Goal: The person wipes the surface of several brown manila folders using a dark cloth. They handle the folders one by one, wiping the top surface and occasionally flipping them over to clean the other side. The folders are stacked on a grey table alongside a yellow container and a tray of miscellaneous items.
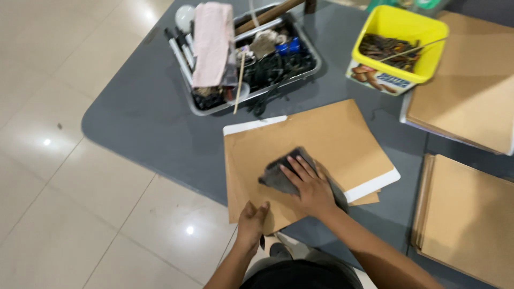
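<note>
The right hand (310, 187) lies flat, fingers spread, pressing a dark cloth (278, 174) onto the brown sheet (316, 139) — long side running away to the right. The left hand (251, 219) pinches the sheet's near edge, just beside it.

Centre frame, a flat brown sheet of matt paperboard (321, 144) lies on a smooth, dull grey tabletop (150, 118). On it sits a dark grey cloth (278, 174), soft and fuzzy. At upper centre, a shiny metal tray (313, 64) bears a pale pink cloth (212, 43). At upper right stands a glossy yellow plastic tub (399, 24). The cream floor tiles (69, 214) at left gleam.
</note>
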